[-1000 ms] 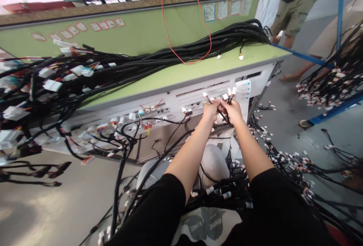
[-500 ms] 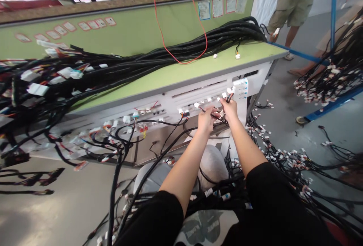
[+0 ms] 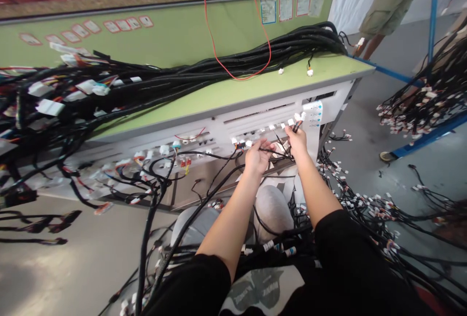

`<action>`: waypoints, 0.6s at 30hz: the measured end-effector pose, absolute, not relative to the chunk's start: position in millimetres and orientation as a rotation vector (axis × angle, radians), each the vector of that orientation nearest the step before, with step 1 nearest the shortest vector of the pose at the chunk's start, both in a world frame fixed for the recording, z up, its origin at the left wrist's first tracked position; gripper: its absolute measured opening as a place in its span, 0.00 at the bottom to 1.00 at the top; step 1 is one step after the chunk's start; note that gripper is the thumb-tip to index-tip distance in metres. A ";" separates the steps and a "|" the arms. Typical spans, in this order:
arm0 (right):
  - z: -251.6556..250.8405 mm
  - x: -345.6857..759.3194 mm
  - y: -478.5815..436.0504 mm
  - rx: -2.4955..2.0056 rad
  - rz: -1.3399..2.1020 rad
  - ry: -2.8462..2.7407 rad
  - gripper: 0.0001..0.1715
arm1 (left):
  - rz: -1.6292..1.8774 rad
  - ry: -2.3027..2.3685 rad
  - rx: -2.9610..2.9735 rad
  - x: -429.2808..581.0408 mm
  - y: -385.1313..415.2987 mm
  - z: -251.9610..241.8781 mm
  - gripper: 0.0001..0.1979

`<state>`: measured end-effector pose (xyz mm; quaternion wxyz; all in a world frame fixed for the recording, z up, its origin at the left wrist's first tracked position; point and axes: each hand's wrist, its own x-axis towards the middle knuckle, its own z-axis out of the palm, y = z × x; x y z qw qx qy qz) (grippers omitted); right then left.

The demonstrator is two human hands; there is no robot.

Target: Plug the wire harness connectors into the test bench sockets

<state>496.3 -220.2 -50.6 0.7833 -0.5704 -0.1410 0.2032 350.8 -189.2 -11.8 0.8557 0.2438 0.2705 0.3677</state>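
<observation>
My left hand [image 3: 257,156] is closed around thin black wires with white connectors [image 3: 251,144] in front of the white test panel [image 3: 219,133] under the green bench. My right hand [image 3: 297,141] pinches another wire whose white connectors [image 3: 298,117] stick up near the panel's right end. A short stretch of black wire [image 3: 277,153] runs between the two hands. More wire harnesses [image 3: 288,248] lie across my lap, over grey trousers and black sleeves.
A thick bundle of black cables [image 3: 204,75] and a red wire [image 3: 237,34] lie on the green bench top [image 3: 255,90]. Harnesses with white plugs cover the floor [image 3: 372,204] at right. Another person [image 3: 386,5] stands at the back right by a blue rack [image 3: 432,9].
My hands have drawn apart: the left hand moved left and down along the panel with its wires, while the right hand stayed near the panel's right end. The person behind shifted position.
</observation>
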 end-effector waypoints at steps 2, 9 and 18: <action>-48.7 500.6 -222.8 -1.181 0.400 -0.212 0.17 | 0.773 0.560 0.513 350.4 -190.0 -12.7 0.09; -45.3 509.3 -227.9 -1.178 0.465 -0.140 0.15 | 0.776 0.568 0.513 351.3 -190.8 -15.8 0.09; -50.2 515.7 -231.4 -1.315 0.587 -0.164 0.08 | 0.801 0.560 0.512 349.8 -188.2 -19.5 0.09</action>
